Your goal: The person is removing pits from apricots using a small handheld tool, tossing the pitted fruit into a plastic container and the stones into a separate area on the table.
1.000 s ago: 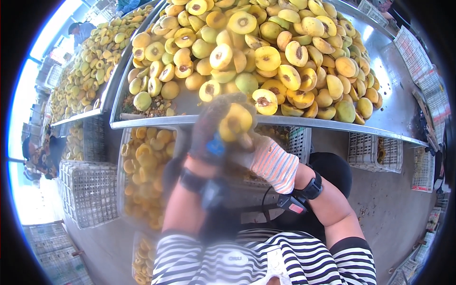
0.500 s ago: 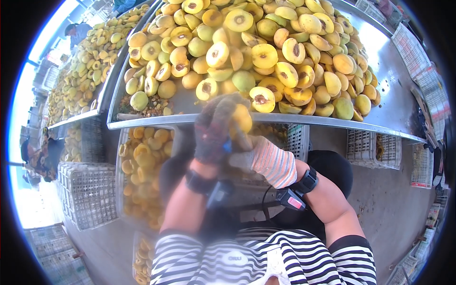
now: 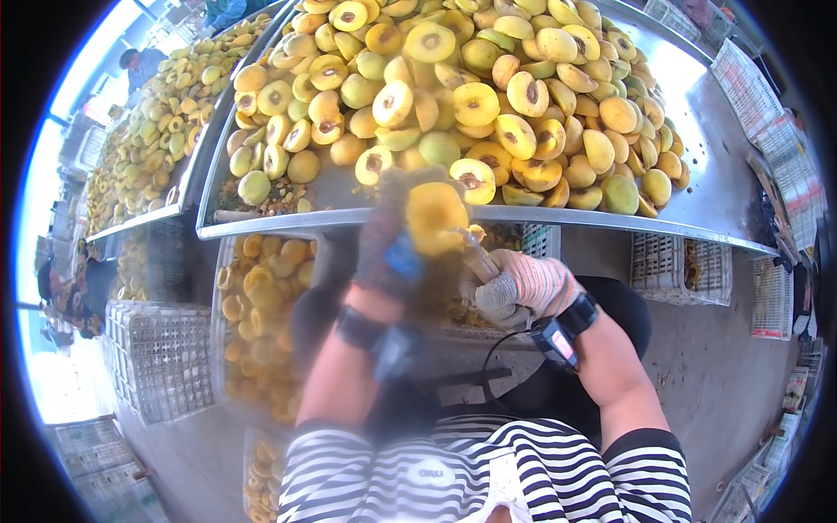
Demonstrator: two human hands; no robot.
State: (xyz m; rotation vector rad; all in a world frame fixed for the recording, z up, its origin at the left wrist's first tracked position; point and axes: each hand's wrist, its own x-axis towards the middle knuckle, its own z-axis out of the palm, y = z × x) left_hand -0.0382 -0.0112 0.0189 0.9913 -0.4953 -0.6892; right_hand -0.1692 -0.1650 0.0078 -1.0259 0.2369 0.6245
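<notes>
My left hand [image 3: 388,240], in a dark glove and blurred, grips a yellow peach half [image 3: 436,216] at the near edge of the metal table. Its cut face is turned up toward me. In a striped knit glove, my right hand [image 3: 523,288] is closed round the handle of a small pitting tool [image 3: 478,260]. The tip of the tool is beside the right edge of the peach half, with a yellow bit at it; blur hides whether they touch. Beyond my hands lies a big heap of halved peaches [image 3: 478,105], many with brown pits or hollows showing.
The metal table's front rim [image 3: 610,227] runs just past my hands. Below it at left, a crate of peach halves [image 3: 266,288] stands beside my leg. A white crate [image 3: 161,357] is farther left, another crate [image 3: 680,270] under the table at right. A second fruit-covered table [image 3: 179,207] adjoins at left.
My right hand has drawn back from the left and moved slightly right, so the pitting tool now shows between them. The peach half has turned its cut face up.
</notes>
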